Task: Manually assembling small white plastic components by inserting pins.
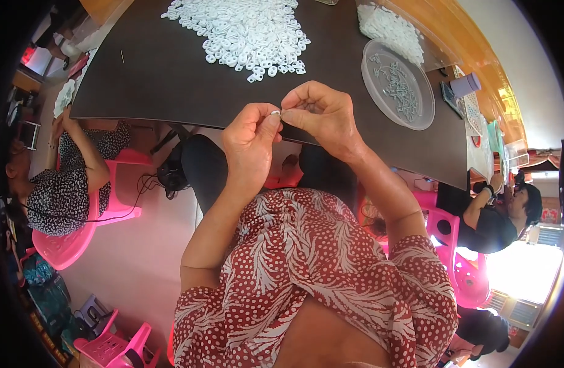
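Your left hand (pixel 250 136) is closed at thumb and forefinger, and between those tips sits a small white piece (pixel 276 113), only its edge exposed. Your right hand (pixel 325 116) meets it from the other side; its thumb and fingertips are drawn close together at the piece, the palm partly open. Whether the right fingertips grip the piece or another small part cannot be told, as the contact point is hidden. Both hands are raised at the near edge of your dark, smooth tabletop (pixel 159 86).

Beyond them lies a loose heap of white oval pieces (pixel 251 37), plastic in appearance, glossy, rounded and pierced with holes. To your right stands a round, translucent dish (pixel 426 98) with a raised rim, holding scattered slender grey fasteners (pixel 400 92), metallic in look. Behind the dish is a clear rectangular box (pixel 439 52) containing more white parts (pixel 389 29). Any marking on the piece in your fingers is too small to read.
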Motion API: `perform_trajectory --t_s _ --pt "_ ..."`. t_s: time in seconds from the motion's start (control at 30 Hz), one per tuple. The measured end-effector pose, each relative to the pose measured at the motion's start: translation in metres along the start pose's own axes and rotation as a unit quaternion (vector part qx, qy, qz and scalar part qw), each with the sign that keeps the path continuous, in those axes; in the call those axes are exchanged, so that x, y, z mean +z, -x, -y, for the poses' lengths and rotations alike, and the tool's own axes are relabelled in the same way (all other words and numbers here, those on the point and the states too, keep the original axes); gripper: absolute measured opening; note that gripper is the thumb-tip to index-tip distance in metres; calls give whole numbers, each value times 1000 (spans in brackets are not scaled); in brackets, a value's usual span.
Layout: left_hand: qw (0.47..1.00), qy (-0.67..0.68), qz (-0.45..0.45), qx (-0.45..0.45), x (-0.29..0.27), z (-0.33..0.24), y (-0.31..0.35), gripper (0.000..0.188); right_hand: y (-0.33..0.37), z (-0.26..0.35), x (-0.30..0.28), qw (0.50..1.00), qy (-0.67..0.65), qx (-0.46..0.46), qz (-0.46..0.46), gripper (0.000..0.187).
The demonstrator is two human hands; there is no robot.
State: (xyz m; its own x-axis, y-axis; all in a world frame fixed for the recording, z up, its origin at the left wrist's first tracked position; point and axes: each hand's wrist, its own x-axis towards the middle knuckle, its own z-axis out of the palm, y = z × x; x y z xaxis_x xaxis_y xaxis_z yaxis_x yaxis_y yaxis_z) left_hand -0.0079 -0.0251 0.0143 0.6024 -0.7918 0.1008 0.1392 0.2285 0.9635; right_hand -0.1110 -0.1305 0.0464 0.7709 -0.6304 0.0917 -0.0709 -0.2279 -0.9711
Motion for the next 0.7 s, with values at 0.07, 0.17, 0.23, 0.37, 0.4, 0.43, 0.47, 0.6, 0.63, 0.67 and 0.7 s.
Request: perform_trajectory --t_s 0.07,0.17,0.23,0.37,0.4,0.43,0.47,0.6,0.63,0.67,0.7 --pt "1000 -17 -9 17 -1 5 2 9 1 0 4 1000 -11 1 -8 14" --pt "999 -21 -24 33 -2 7 2 8 2 -4 14 997 -60 -8 -42 11" --pt "999 -7 -30 31 -1 6 2 8 2 -6 18 996 -60 -14 -57 11" --pt "997 -21 -48 59 -1 9 0 8 1 -8 21 996 -47 -36 -73 10" --pt "993 -55 -61 82 -2 11 0 8 0 -8 22 996 -47 -35 -73 10" --pt "993 -55 -61 82 -2 12 0 8 -2 -8 22 996 -48 -30 -72 10" --pt "994 -58 -59 77 -3 13 0 8 -3 -8 23 996 -50 -24 -71 10" --pt "998 38 -49 -3 -4 6 -2 9 -5 -12 23 994 -84 -14 -63 9" --pt "998 38 -50 -4 -5 6 -3 9 -5 -11 23 996 -60 -18 -62 9" --pt "997 55 -49 -15 -7 7 -4 10 -5 -11 23 997 -35 -22 -61 9" --pt "996 72 -49 -26 -8 8 -5 10 -4 -12 22 997 -35 -21 -61 9"
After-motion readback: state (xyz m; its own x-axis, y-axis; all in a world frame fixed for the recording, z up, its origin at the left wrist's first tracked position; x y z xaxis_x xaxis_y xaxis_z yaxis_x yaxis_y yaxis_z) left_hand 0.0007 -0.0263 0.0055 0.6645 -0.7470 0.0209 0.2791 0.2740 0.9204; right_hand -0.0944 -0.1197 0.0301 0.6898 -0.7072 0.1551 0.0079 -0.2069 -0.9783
